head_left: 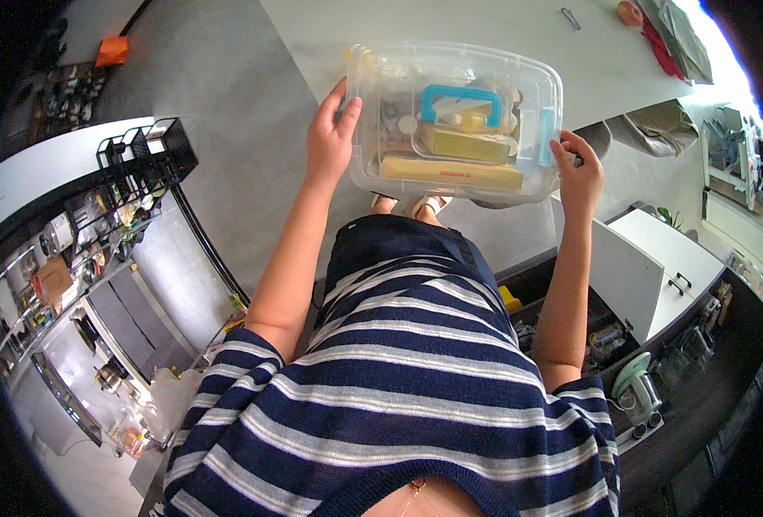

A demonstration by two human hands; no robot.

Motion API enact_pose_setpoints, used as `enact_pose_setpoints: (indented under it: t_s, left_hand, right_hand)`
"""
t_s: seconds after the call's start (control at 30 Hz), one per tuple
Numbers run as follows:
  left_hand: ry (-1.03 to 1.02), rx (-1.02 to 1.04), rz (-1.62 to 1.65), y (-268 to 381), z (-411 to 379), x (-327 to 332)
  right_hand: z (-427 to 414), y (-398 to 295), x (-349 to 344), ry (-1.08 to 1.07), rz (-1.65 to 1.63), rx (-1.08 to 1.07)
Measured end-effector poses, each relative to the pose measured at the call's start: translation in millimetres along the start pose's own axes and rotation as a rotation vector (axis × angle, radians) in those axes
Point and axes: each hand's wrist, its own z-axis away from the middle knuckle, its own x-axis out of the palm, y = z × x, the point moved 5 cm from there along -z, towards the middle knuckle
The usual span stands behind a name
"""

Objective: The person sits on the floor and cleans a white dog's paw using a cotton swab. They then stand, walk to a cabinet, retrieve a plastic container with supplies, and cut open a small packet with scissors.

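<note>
A clear plastic storage box is held up in front of me at the near edge of a pale table. On its lid lies a blue carrying handle. My left hand grips the left end, thumb on the rim. At the right end my right hand has its fingers curled at the rim, beside a blue side latch. Through the plastic I see a long yellow carton bearing writing, a second yellow box and several small containers that I cannot make out.
Beyond the box, the pale table bears a reddish round fruit and a red cloth. At right, a white cabinet door stands open over a dark cabinet. A cushioned chair stands by the table.
</note>
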Motion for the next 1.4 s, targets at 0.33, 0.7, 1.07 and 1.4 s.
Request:
enact_pose_setpoints:
  t_s: [0.33,0.7,1.07,1.4]
  left_hand:
    - [0.001,0.062,0.205,-17,-14,10]
    - [0.018,0.063,0.011,14,0,3]
    - [-0.632,0.446,0.431,111,28,12]
    - [-0.506,0.429,-0.668,81,-21,93]
  right_hand:
    - [-3,11,11,0.017,-0.093,0.050]
    - [3,24,13,-0.016,-0.101,0.000]
    - [26,78,-72,-0.355,-0.711,0.257]
    - [36,62,-96,-0.561,-0.586,-0.087]
